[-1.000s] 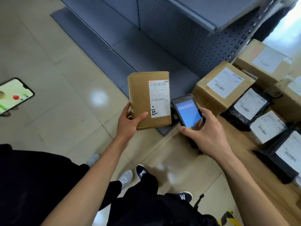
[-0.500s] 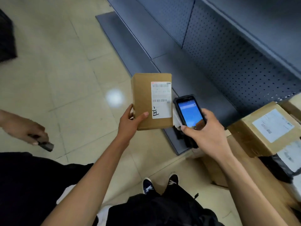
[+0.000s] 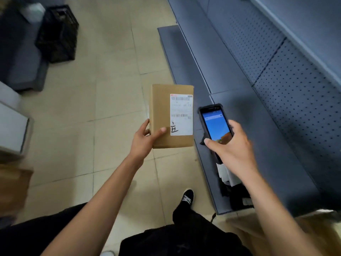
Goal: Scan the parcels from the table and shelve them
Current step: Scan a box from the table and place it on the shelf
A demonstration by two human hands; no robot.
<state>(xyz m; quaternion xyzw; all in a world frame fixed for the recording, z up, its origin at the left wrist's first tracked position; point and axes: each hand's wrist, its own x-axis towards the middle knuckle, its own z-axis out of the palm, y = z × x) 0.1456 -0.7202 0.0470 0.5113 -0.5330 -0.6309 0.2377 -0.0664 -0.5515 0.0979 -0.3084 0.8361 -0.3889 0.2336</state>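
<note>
At the upper left of the frame a black crate (image 3: 57,34) sits on the floor. At centre, the left hand (image 3: 145,141) grips the cardboard parcel (image 3: 171,115) by its lower left corner, thumb on top beside the shipping label (image 3: 181,114). It looks stiff and light, easily held by an edge. Right of it, the right hand (image 3: 232,150) clasps the handheld scanner (image 3: 215,126), fingers wrapped round, over the grey bottom shelf (image 3: 258,141).

A flat brown cardboard parcel (image 3: 166,115) is held up over the tiled floor, face up, its white shipping label (image 3: 181,114) with barcodes and a handwritten mark showing. Just beside it on the right, apart, a black handheld scanner (image 3: 215,124) shows a lit blue screen.
</note>
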